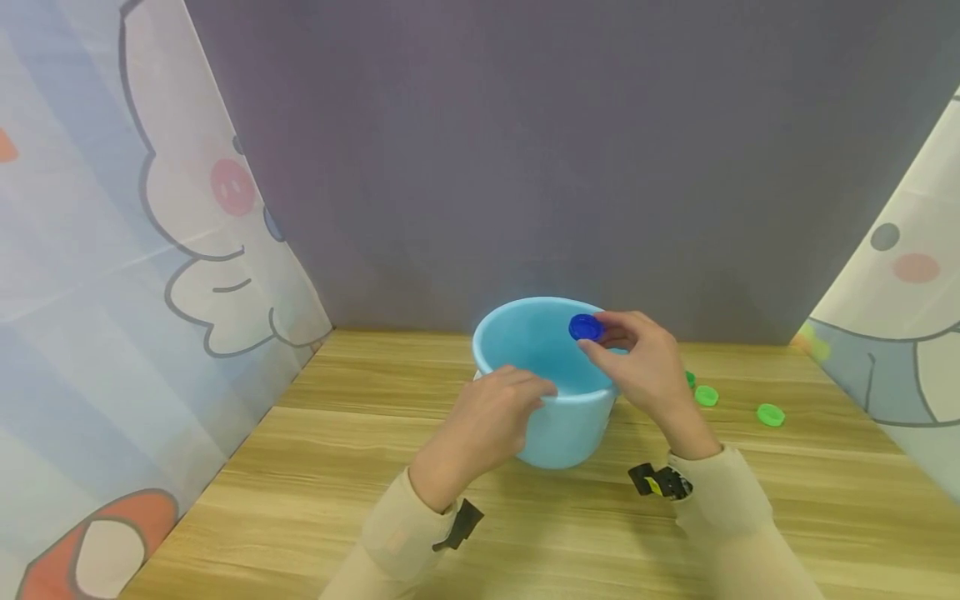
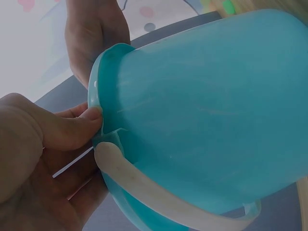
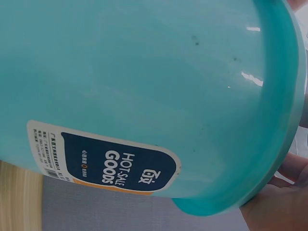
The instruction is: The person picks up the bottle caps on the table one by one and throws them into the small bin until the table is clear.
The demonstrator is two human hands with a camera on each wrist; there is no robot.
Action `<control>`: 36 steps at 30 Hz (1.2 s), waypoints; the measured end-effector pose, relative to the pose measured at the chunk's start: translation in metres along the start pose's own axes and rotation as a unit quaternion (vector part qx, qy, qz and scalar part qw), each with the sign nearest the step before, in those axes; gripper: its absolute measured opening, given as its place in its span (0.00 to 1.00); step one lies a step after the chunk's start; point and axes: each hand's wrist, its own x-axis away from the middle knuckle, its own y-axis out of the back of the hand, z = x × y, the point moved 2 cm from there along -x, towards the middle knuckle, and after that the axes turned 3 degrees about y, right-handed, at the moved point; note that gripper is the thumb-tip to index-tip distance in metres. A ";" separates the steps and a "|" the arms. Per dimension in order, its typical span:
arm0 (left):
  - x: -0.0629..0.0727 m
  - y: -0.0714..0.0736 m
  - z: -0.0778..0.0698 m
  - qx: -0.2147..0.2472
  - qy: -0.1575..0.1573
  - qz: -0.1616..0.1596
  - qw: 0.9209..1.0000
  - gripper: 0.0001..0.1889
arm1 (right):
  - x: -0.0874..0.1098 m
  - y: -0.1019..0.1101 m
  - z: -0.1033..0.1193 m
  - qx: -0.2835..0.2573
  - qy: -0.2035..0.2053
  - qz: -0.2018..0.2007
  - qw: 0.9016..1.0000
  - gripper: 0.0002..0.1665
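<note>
A light blue plastic bucket (image 1: 566, 437) stands upright on the wooden table. My left hand (image 1: 483, 421) grips its near-left rim; in the left wrist view the thumb (image 2: 79, 127) presses the outer side while the other fingers reach over the inside. Above the bucket's right side, my right hand (image 1: 641, 362) pinches a round dark blue bottle cap (image 1: 586, 327) between thumb and fingertips. A white bucket handle (image 2: 159, 197) hangs down the outer wall. The bucket's bottom inside is hidden behind its near wall.
Several green bottle caps (image 1: 770, 415) lie on the table (image 1: 300, 500) to the bucket's right. Behind stands a grey panel (image 1: 525, 150), with cartoon-printed cloth (image 1: 82, 275) at both sides. A dark label (image 3: 115, 166) is stuck on the bucket's outer wall.
</note>
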 end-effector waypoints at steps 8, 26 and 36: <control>0.000 0.000 0.000 -0.002 -0.002 -0.003 1.000 0.14 | 0.000 -0.001 0.000 -0.003 0.002 -0.003 1.000 0.25; 0.000 0.000 -0.001 0.001 0.005 0.005 1.000 0.15 | 0.001 0.000 0.002 -0.020 0.013 -0.021 1.000 0.25; 0.000 0.000 0.000 0.002 -0.001 -0.001 1.000 0.15 | 0.003 0.005 0.001 -0.023 0.023 -0.031 0.999 0.24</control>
